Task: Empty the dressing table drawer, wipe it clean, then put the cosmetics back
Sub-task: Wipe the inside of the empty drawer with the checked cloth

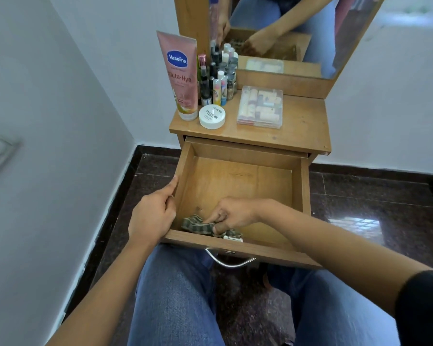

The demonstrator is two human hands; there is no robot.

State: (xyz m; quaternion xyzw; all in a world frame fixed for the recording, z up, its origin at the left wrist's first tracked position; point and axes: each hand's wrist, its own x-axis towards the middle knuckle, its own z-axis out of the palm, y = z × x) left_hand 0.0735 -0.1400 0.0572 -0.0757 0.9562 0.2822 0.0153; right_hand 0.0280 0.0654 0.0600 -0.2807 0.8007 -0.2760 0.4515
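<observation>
Below the Vaseline tube (pixel 179 73), left hand (pixel 151 216) grips the drawer (pixel 235 152), right hand (pixel 233 213) pinches checked cloth (pixel 195 224).

My view is bright and even; window glare patches the polished floor (pixel 355 224) at right; shadows soft, edges bowed.

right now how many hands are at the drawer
2. The left hand grips the left wall of the drawer near the front; the right hand is inside it at the front, pinching a checked cloth. The mirror repeats both.
</observation>
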